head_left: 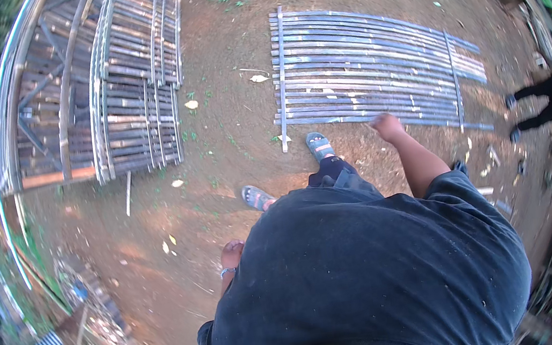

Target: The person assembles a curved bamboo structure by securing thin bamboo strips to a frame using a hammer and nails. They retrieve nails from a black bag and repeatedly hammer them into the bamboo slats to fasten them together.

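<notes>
My right hand (pixel 390 127) hangs in front of me with its fingers loosely curled and nothing visible in them. In the picture it overlaps the near edge of a flat bamboo panel (pixel 364 70), which lies on the ground. The panel has many long parallel poles tied to a crosspiece (pixel 282 76) at its left and another at its right. Beside my left hip is my left hand (pixel 232 253), a bracelet at its wrist; its fingers are too small and turned away to read. It is apart from any object.
Several bamboo frames (pixel 141 114) are stacked at the far left. Another person (pixel 551 100) in dark clothes stands at the far right. A round, ridged object (pixel 89 297) lies at the lower left. Leaves and a loose stick (pixel 129 193) dot the bare earth (pixel 223 46).
</notes>
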A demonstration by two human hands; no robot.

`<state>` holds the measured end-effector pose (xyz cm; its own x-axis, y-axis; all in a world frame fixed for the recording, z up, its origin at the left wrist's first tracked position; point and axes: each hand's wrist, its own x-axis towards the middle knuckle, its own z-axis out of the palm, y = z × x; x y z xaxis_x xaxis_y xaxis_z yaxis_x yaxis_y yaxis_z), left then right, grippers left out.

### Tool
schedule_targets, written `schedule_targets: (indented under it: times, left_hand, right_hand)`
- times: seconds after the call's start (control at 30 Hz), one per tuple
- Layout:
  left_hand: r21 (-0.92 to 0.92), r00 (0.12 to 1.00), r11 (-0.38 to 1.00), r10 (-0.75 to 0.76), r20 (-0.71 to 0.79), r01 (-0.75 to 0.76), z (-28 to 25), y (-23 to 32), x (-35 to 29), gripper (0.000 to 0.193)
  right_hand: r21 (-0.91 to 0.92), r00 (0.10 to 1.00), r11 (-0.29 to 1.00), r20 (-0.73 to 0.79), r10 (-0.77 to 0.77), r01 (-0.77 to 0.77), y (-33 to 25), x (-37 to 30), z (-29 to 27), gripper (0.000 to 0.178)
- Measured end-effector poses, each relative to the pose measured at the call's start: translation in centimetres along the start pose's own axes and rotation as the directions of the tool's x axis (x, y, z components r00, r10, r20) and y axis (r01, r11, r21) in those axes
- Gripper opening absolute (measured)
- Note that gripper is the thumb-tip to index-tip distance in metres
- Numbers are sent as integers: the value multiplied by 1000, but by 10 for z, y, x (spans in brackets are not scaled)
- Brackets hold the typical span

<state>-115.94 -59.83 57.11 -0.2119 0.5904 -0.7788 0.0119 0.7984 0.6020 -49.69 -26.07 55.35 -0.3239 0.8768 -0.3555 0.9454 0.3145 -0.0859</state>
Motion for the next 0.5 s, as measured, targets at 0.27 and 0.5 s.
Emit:
schedule_targets:
  times: [0.27, 0.5]
  left_hand:
    - [246, 902, 969, 126, -413, -23, -244, 38, 77, 28]
    - [25, 975, 1000, -12, -220, 18, -290, 93, 130, 32]
  right_hand:
    - [-135, 643, 933, 691, 329, -333, -142, -236, 88, 40]
    - [564, 774, 536, 383, 505, -628, -316, -202, 12, 50]
